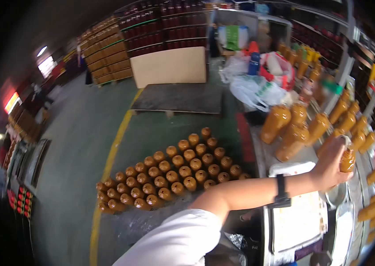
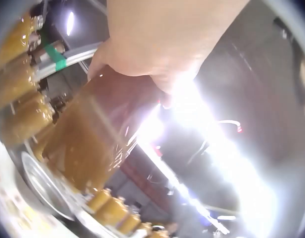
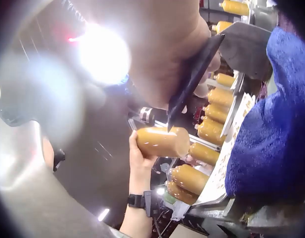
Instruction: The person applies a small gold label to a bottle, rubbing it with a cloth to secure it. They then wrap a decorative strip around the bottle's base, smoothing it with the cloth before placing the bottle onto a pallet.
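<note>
My left hand (image 1: 329,168), with a black band at the wrist, grips a plastic bottle (image 1: 348,160) full of yellow-brown contents over the right of the worktable. In the left wrist view this bottle (image 2: 88,134) hangs tilted under the palm. Its wide end (image 3: 181,143) faces right in the right wrist view. My right hand (image 3: 165,54) appears only in the right wrist view, its fingers holding a thin dark flat piece (image 3: 192,82), partly hidden behind it. A blue cloth (image 3: 271,119) lies beside the right hand, next to a white spotted sheet (image 3: 226,173).
Rows of filled bottles (image 1: 164,193) stand on the floor left of the worktable. More filled bottles (image 1: 292,142) stand at its back, near plastic bags (image 1: 256,91). Metal posts (image 1: 345,66) rise behind. A round metal dish (image 2: 43,183) lies under the held bottle.
</note>
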`<state>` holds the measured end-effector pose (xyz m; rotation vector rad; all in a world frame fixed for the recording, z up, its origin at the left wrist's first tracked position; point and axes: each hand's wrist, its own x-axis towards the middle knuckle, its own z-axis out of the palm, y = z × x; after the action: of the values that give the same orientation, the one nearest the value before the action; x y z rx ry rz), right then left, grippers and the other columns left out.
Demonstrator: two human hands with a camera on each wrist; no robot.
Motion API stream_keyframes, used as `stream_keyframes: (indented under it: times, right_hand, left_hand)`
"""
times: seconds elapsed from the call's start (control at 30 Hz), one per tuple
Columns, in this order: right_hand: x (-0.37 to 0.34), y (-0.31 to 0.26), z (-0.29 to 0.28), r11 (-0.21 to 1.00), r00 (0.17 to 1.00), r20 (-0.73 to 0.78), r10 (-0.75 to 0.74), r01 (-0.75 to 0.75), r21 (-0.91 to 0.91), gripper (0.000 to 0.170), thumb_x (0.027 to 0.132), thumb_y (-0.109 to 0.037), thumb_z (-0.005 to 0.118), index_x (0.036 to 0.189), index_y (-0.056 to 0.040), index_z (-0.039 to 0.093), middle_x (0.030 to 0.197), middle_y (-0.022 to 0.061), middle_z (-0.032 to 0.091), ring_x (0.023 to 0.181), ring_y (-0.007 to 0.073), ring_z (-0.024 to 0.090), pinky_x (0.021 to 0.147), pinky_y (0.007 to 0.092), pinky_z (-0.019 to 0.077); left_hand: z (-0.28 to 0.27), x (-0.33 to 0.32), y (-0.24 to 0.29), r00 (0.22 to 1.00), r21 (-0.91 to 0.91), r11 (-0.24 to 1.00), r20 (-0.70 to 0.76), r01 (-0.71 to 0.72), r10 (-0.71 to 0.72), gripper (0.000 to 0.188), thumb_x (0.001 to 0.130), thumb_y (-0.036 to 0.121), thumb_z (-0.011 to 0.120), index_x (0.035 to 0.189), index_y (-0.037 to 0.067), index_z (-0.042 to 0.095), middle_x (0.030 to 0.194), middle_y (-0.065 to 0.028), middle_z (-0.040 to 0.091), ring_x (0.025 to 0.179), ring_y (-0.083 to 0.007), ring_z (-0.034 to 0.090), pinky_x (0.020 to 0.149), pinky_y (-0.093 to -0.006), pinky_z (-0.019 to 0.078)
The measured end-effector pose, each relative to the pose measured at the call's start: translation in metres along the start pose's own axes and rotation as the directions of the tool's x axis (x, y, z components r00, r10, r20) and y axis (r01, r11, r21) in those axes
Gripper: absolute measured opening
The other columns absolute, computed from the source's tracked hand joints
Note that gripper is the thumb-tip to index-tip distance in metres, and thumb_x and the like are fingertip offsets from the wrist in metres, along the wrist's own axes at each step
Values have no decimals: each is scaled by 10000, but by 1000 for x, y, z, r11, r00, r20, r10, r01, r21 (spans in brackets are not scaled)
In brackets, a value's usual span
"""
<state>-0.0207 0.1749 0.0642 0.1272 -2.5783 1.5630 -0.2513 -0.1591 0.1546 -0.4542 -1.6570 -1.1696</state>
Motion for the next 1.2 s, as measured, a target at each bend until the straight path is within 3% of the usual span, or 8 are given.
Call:
stream_keyframes:
  times: [0.1,0.13,0.27,0.3,0.37,0.47,0.67,1.2]
  right_hand:
    - [-2,-45,38,990,980,-149,-131,136,21,338,955,-41,628,1287,-33,571,950,37,624,613,51,460,524,158,380]
    - [2,13,35,946,943,-124,-307,317,69,814,727,-72,757,1459,-5,407,1138,97,586,847,136,604,640,211,451]
    - [-33,-45,52,994,993,-79,-84,89,57,759,785,-233,811,1410,-9,442,1382,140,507,1234,276,536,1016,423,428]
    - [-38,-47,50,969,993,-42,111,-99,225,625,805,-224,795,1331,-12,531,1268,149,607,1179,290,582,989,423,451]
    - [-61,-33,41,995,994,-53,-98,99,25,571,877,-185,737,1369,-24,497,1261,149,613,1147,284,602,975,400,469]
    - [-86,-5,37,980,987,-144,70,-41,193,890,808,-213,808,1500,7,292,1295,176,586,1134,289,614,965,390,486]
    - [-111,4,20,965,958,-285,-27,-50,-257,1092,700,-229,856,1541,46,216,1036,189,603,851,321,642,698,383,543]
    - [-82,21,6,887,955,-270,-123,-16,-461,1064,595,-146,849,1542,-135,364,945,169,552,740,334,618,596,396,520]
  left_hand:
    - [-21,-17,81,793,-456,658,447,600,-414,667,780,254,822,1260,-22,451,1167,-131,586,1076,-181,586,935,-356,497]
    - [-21,-31,98,654,-483,444,604,755,-454,665,792,282,821,1262,-17,457,1102,-85,622,1008,-141,603,886,-321,522]
    - [3,-78,152,302,-314,37,863,949,-405,680,826,367,790,1298,4,461,1146,-94,612,1076,-137,578,954,-300,474]
    - [13,-93,159,233,-235,50,869,971,-436,660,850,375,773,1290,-3,459,1143,-96,613,1055,-141,588,937,-297,485]
    - [27,-112,172,130,-142,3,896,990,-424,591,904,363,721,1273,-24,470,1136,-93,613,1013,-126,605,916,-293,501]
    - [43,-150,185,83,-63,72,940,995,-331,744,880,280,749,1403,-3,303,1299,-138,514,1215,-199,522,1021,-347,458]
    - [72,-191,189,-195,223,87,948,971,-252,836,837,303,807,1347,-52,246,1271,-169,542,1172,-218,588,978,-331,509]
    - [100,-202,152,-212,295,244,925,924,-316,778,819,283,820,1386,-29,388,1280,-153,576,1192,-210,579,1022,-342,459]
